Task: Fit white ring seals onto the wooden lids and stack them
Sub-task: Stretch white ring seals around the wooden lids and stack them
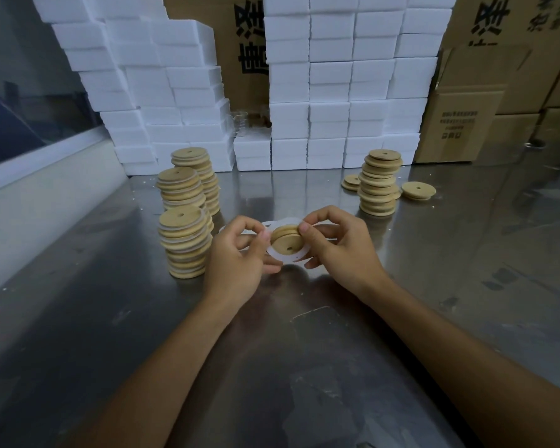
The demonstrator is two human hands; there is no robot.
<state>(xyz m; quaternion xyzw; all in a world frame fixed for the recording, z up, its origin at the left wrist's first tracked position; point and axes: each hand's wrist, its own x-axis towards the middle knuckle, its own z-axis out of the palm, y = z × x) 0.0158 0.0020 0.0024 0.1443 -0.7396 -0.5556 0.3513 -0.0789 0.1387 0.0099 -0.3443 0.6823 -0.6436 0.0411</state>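
Both hands hold one round wooden lid point(287, 241) with a small centre hole, tilted up on edge above the steel table. A white ring seal point(280, 256) is stretched around the lid's lower rim. My left hand point(240, 257) pinches the ring at the lid's left side. My right hand point(340, 244) pinches the lid and ring at the top right. More loose white rings point(274, 224) lie on the table just behind the hands. Three stacks of lids with white seals point(184, 244) stand to the left. A stack of bare lids point(379, 184) stands at the right.
Two loose lids point(418, 190) point(351, 182) lie beside the right stack. White foam blocks point(330, 92) are piled like a wall along the back, with cardboard boxes point(459, 121) behind and to the right. A steel table point(272, 367) stretches toward me under both forearms.
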